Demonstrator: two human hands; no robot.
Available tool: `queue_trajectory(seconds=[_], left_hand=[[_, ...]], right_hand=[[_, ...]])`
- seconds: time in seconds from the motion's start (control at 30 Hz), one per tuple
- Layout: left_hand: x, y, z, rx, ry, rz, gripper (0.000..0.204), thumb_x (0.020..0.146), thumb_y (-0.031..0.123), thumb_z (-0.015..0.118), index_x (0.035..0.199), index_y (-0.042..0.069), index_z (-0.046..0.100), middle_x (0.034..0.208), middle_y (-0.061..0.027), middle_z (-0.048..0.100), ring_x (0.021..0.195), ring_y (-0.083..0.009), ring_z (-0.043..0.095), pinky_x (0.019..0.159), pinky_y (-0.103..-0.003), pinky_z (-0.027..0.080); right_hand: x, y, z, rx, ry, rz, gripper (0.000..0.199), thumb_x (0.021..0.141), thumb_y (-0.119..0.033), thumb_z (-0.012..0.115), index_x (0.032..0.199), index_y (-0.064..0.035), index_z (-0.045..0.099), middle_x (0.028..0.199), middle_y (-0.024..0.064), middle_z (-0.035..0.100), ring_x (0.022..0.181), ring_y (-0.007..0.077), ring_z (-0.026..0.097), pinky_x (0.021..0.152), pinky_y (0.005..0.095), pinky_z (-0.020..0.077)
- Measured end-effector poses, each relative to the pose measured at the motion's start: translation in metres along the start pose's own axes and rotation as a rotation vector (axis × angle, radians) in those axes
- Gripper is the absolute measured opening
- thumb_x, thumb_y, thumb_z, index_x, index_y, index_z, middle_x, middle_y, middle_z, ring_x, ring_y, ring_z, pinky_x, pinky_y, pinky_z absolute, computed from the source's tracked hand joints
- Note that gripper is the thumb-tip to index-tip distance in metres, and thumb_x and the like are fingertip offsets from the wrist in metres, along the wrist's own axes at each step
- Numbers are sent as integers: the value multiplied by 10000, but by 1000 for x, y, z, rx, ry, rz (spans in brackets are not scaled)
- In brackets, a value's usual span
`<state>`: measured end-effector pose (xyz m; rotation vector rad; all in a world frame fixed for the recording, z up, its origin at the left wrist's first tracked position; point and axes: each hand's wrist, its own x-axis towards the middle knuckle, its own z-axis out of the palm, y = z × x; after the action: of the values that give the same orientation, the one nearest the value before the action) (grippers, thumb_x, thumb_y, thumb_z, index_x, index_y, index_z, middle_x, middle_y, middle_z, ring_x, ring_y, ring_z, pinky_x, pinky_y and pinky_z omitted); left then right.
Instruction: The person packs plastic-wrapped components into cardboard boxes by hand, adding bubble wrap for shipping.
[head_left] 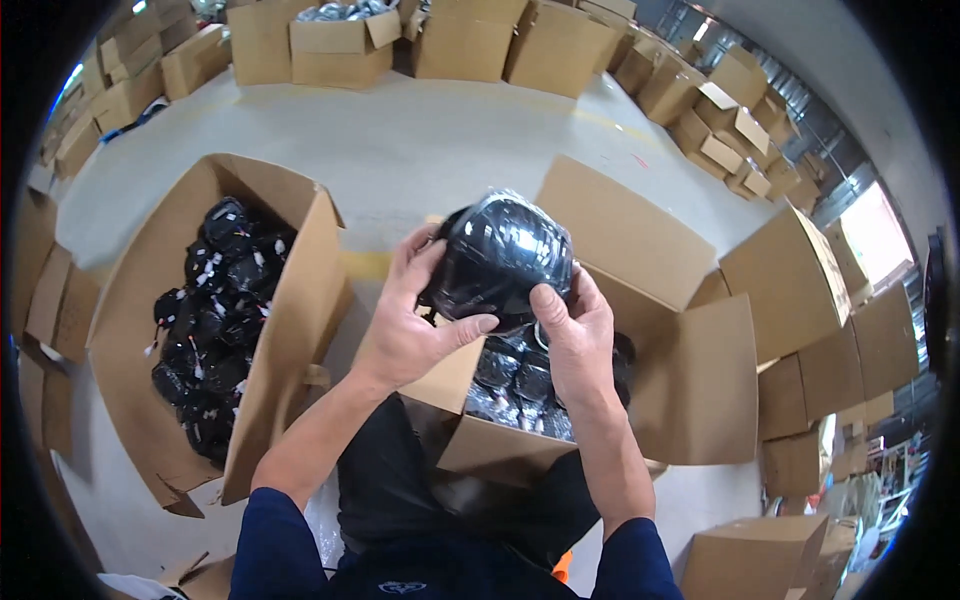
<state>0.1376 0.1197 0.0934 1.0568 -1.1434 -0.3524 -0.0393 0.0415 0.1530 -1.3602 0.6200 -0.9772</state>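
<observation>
Black rounded part | held between left fingers and right fingers

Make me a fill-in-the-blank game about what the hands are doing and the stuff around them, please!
1. The bare left hand and the bare right hand hold the same shiny, rounded, plastic-wrapped object, which is coloured ____.
2. The open brown cardboard box messily heaped with small black items stands on the person's ____ side.
3. The person's short fabric sleeves are dark ____.

Missing words: black; left; blue.
</observation>
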Motion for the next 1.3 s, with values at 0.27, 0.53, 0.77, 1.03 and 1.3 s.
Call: queue_trajectory(seconds=[0.27, 0.53, 0.77, 1.03, 1.3], left_hand=[[21, -33, 78, -581, 262, -183, 536, 1026, 203, 625, 1450, -89, 476, 1205, -84, 630, 1013, -125, 618, 935, -253, 471], [62, -85, 75, -555, 489, -256, 577, 958, 86, 703, 1459, -50, 451, 1261, -143, 641, 1071, -212, 675, 910, -375, 586], [35, -106, 103, -524, 413, -507, 594, 892, 57, 770, 1420, -59, 523, 1238, -153, 641, 1070, -171, 640, 954, -278, 510], [37, -102, 84, -431, 419, -531, 601, 923, 73, 744, 1454, -28, 480, 1252, -126, 642, 1069, -177, 665, 920, -359, 568], [39, -102, 79, -486, 397, -534, 596, 914, 29, 741, 1435, -96, 481, 1225, -177, 639, 1035, -169, 665, 908, -269, 536]], right_hand=[[-10, 4, -86, 585, -21, -14, 457, 911, -202, 777, 1273, -3, 580, 1215, 115, 673, 1135, 221, 645, 1030, 411, 507], [7, 36, -187, -726, 69, 221, 262, 853, -129, 790, 1029, 21, 667, 912, 53, 682, 827, 110, 607, 774, 268, 512], [-11, 246, -230, -743, -354, 815, 443, 806, -344, 869, 874, 56, 694, 801, 99, 691, 755, 199, 653, 719, 362, 531], [-30, 341, -181, 139, -219, 1310, 639, 957, -294, 723, 1352, 125, 445, 1292, 179, 608, 1189, 283, 615, 1109, 466, 475], [-42, 369, -180, -162, -264, 1162, 554, 919, -303, 779, 1225, 113, 578, 1123, 162, 678, 1038, 259, 669, 924, 414, 568]])
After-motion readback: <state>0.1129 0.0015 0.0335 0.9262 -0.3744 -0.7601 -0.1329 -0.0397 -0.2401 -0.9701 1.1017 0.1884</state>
